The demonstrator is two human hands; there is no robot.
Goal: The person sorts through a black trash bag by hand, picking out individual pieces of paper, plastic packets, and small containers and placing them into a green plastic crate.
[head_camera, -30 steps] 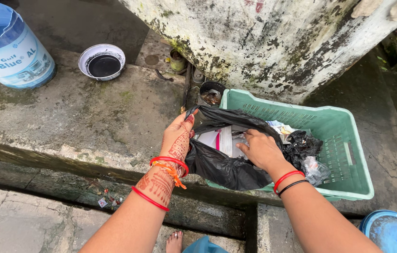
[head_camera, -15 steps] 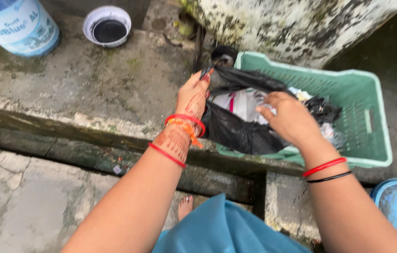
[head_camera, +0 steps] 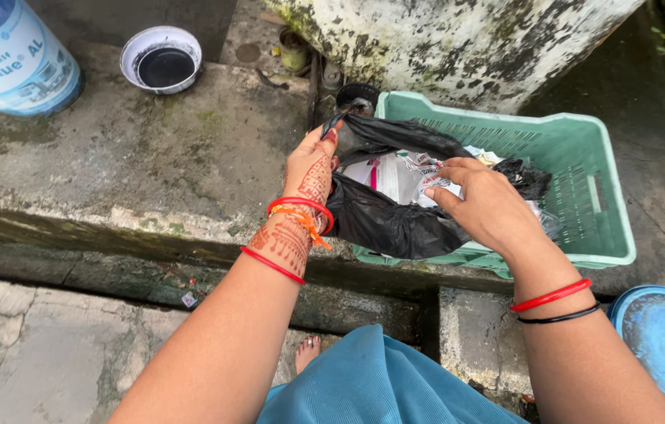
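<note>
Blue cloth (head_camera: 380, 385) sits at the bottom, w/ a bare foot (head_camera: 309, 353) peeking out on the stone floor. At the bottom right corner is a round blue lid (head_camera: 662, 345). Left hand (head_camera: 309, 169) pinches the left edge of a black bag (head_camera: 387, 224), fingers closed on it. Right hand (head_camera: 485, 204) hangs over the bag's open top, fingers bent and touching paper trash (head_camera: 399, 177) inside; can't tell if it grips any. The bag lies in the left end of a green crate (head_camera: 591, 157) on a concrete ledge (head_camera: 128, 157). Far back on the ledge: a white bowl (head_camera: 161, 59) w/ dark stuff & a blue-white bucket (head_camera: 7, 55) at the top left corner. A stained wall (head_camera: 458, 39) stands behind the crate.
</note>
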